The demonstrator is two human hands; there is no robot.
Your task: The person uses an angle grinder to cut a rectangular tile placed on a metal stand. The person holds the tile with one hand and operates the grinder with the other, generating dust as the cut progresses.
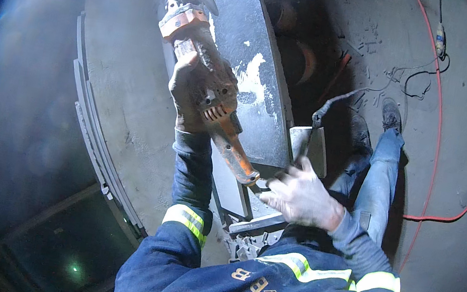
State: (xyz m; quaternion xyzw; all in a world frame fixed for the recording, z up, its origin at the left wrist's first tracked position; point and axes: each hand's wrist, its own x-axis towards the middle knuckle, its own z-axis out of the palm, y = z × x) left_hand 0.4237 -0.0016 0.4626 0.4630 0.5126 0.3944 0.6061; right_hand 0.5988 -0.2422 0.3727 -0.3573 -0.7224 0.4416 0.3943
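Note:
My left hand (185, 94) is wrapped round the body of a dusty orange angle grinder (215, 89), held with its disc end toward the top of the view and its handle toward me. Near the handle's rear end, my gloved right hand (304, 195) has curled fingers on the black power cord (307, 142), slightly blurred. The cord rises to a pale taped section and runs on across the floor. Beneath the grinder lies a dark grey slab (265, 120) with white patches, beside a smaller light board (315, 150).
Long strips (90, 105) lie at the left. Red hoses (436, 147) and a cable connector (440, 38) lie on the dusty grey floor (458, 267) at the right. Offcuts (248, 247) sit below the slab. My legs (378, 175) stand right of it.

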